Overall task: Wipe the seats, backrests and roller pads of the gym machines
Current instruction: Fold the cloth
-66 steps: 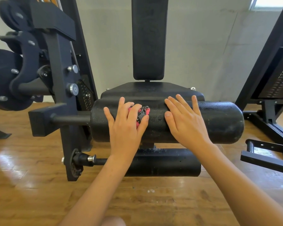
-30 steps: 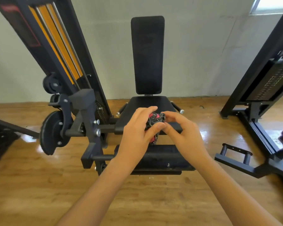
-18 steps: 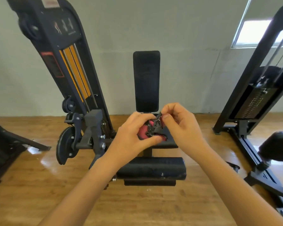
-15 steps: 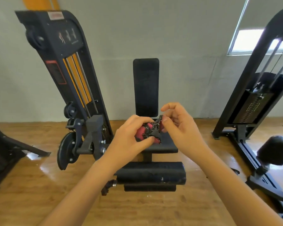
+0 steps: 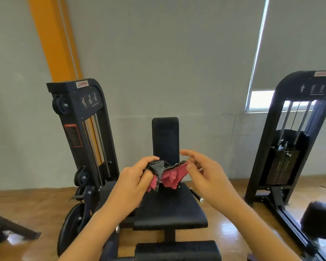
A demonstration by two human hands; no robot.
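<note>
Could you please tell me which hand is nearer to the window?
The right hand. It is below and left of the window, pinching the right end of the cloth; the left hand grips the other end, farther left.

The cloth (image 5: 170,177) is pink-red, smeared dark grey to black along its upper folds. Seat (image 5: 169,210), backrest (image 5: 165,136) and roller pad (image 5: 177,249) are plain black. The machine frame (image 5: 72,117) is black too, with a red-edged label (image 5: 72,135). An orange pillar (image 5: 55,38) stands against the pale grey wall (image 5: 158,53), and the floor (image 5: 26,204) is warm brown wood.
</note>
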